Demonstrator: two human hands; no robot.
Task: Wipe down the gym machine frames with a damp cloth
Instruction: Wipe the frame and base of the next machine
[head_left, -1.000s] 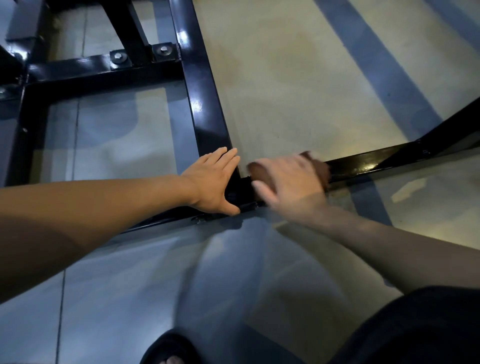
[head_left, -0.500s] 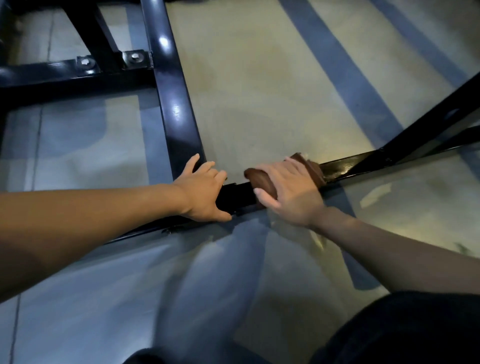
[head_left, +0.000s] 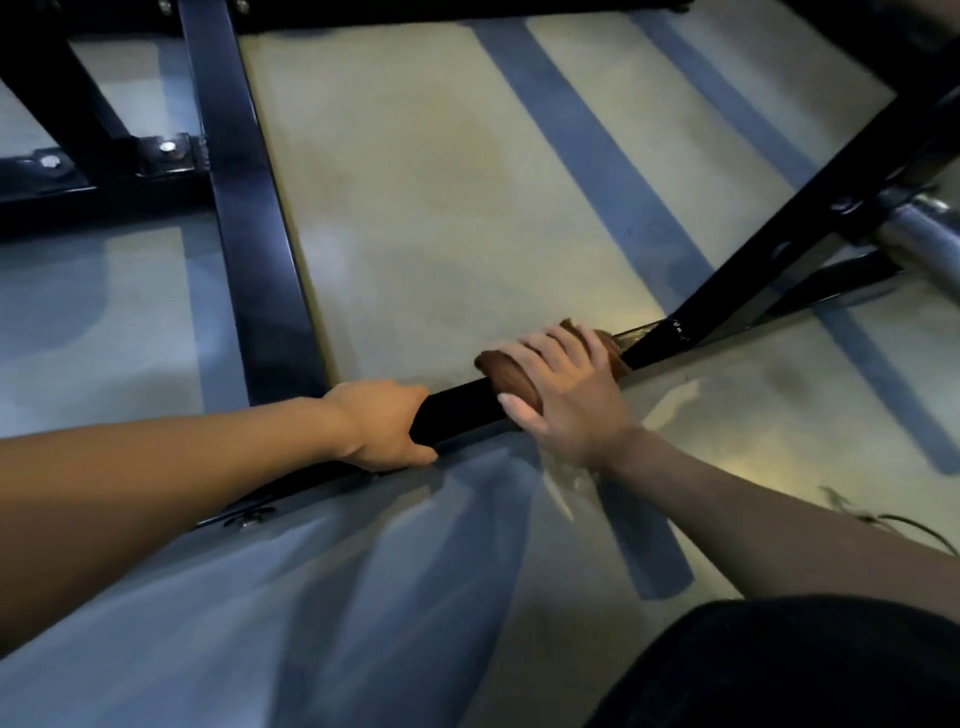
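Left hand (head_left: 382, 423) now curls round bar (head_left: 457, 402), fingertips hidden; right hand (head_left: 563, 392) grips cloth (head_left: 511, 375).

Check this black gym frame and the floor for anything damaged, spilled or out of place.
Nothing stands out. The right hand presses a brown cloth on the black floor rail; the left hand grips that rail.
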